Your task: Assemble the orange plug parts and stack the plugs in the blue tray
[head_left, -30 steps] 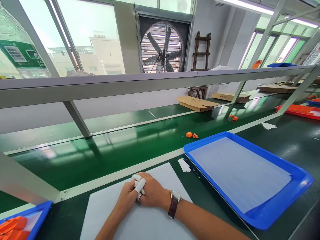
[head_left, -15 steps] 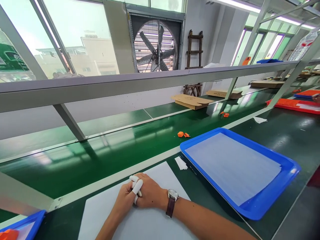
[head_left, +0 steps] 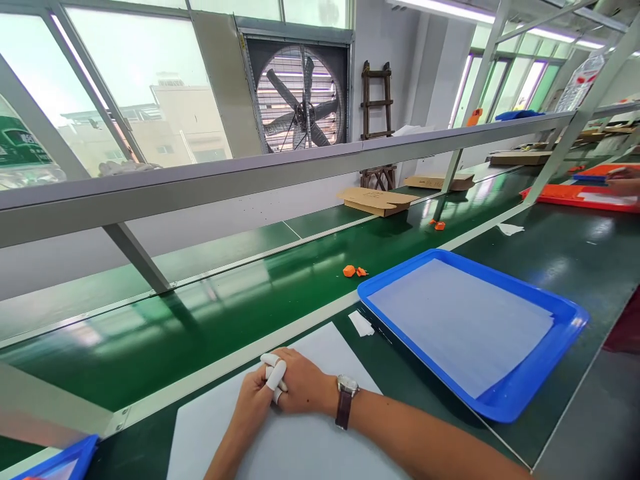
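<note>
My left hand and my right hand are clasped together over a large white sheet on the dark green bench. Both have their fingers folded closed against each other, and no object shows in them. White finger cots cover some fingertips where the hands meet. A wristwatch with a dark strap sits on my right wrist. To the right of my hands lies a blue tray lined with white paper. Between sheet and tray is a small white scrap of paper.
Small orange pieces lie on the green strip beyond the bench edge. A raised metal rail crosses ahead. Another blue tray is at lower left. At far right, a person's hand is over a red tray.
The view has shifted slightly, so the blue tray and background sit a little further left. My hands stay clasped in the same place. At far right, more of the other person's hand shows.
</note>
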The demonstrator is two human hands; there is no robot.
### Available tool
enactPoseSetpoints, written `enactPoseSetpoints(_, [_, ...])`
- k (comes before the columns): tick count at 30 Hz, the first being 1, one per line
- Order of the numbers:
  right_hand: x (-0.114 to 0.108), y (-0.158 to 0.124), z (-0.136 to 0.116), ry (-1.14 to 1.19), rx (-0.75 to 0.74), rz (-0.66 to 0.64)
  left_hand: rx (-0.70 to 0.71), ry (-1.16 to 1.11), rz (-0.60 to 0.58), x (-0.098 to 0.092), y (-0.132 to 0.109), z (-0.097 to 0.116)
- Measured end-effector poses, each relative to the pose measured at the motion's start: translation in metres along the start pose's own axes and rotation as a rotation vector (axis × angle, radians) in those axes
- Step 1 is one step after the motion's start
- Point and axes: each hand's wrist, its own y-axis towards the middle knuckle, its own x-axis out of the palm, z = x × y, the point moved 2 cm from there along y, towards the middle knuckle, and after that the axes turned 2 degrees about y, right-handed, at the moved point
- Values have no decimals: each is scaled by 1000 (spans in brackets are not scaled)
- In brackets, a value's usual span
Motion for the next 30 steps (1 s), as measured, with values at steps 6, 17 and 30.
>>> enactPoseSetpoints(6, [3,-1,1,25,3,-5,59,7,33,1,-1,5])
enactPoseSetpoints(17, [-38,9,10,531,346,-92,36,-220,41,10,-3,15])
enactPoseSetpoints(30, [-35,-9,32,527,430,139,-108,-25,213,-11,50,46])
